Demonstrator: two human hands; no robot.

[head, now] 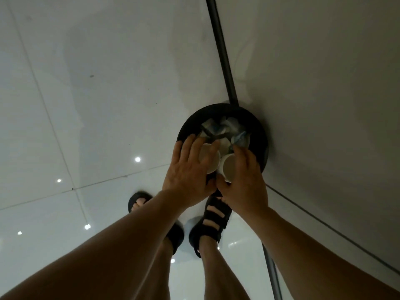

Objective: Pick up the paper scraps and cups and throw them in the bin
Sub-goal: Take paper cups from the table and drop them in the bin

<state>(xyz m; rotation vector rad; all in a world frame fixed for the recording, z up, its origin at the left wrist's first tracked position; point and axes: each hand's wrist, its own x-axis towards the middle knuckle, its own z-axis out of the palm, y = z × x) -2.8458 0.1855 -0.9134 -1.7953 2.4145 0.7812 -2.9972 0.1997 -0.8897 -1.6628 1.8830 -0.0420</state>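
The person is standing over a round black bin [258,128] that is sitting on the floor tight against the wall [324,83], right where a dark skirting strip [220,46] is running down to meet its far rim. Both hands are hovering close together over the near half of the bin's mouth. The left hand [190,169] is grasping the left cup [209,159] from above, its fingers spreading across the cup's open top and its thumb tucking in underneath. The right hand [244,187] is wrapping round the right cup [229,168], fingers curling along its far side and thumb pinching the near edge, with the cup's pale inside showing. The two white cups are lying side by side, so close that I cannot tell whether they are touching. Crumpled paper scraps [216,126] are filling the far half of the bin, just beyond the fingertips. The bin's right side is pressing close to the wall, while glossy white floor tiles [86,105] are stretching wide to the left and ahead. The person's black sandals [214,215] are planting just short of the bin's near rim, the right one's toe disappearing under the hands.
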